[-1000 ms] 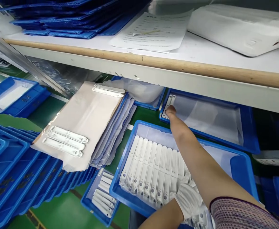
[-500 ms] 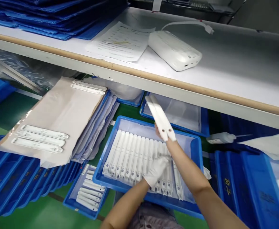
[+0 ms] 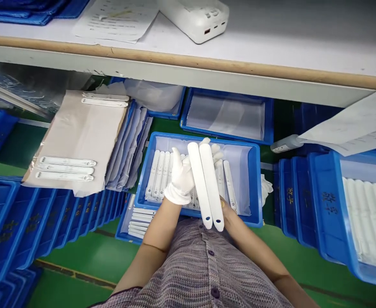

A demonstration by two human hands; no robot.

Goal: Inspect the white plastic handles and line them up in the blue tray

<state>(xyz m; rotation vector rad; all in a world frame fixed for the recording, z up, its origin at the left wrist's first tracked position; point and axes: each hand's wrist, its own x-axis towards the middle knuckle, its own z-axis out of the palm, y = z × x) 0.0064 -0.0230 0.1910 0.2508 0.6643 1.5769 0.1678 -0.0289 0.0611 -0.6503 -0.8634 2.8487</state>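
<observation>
Two long white strips (image 3: 204, 184), each with rounded ends and a hole near the lower end, lie side by side above a blue tray (image 3: 255, 184). My right hand (image 3: 216, 150) holds them from behind; the strips cover most of it, and pale fingertips show past their upper ends. My left hand (image 3: 180, 177), in a white glove, is beside the strips on the left, palm up with the thumb stretched out. Its other fingers are partly hidden, and I cannot tell whether they touch the strips. Below, wrapped white strips (image 3: 157, 171) stand in a row in the tray.
A paper-covered stack (image 3: 79, 132) with several strips on it is at the left. Stacked blue trays (image 3: 316, 205) stand at the right. A shelf edge (image 3: 181, 64) runs across the far side, carrying a white power bank (image 3: 197, 19). A bottle (image 3: 284, 144) lies below it.
The two strips have come down and nearer to me, their lower ends now toward my body. My left hand has lifted from the tray's row and turned palm up. The view has tilted downward.
</observation>
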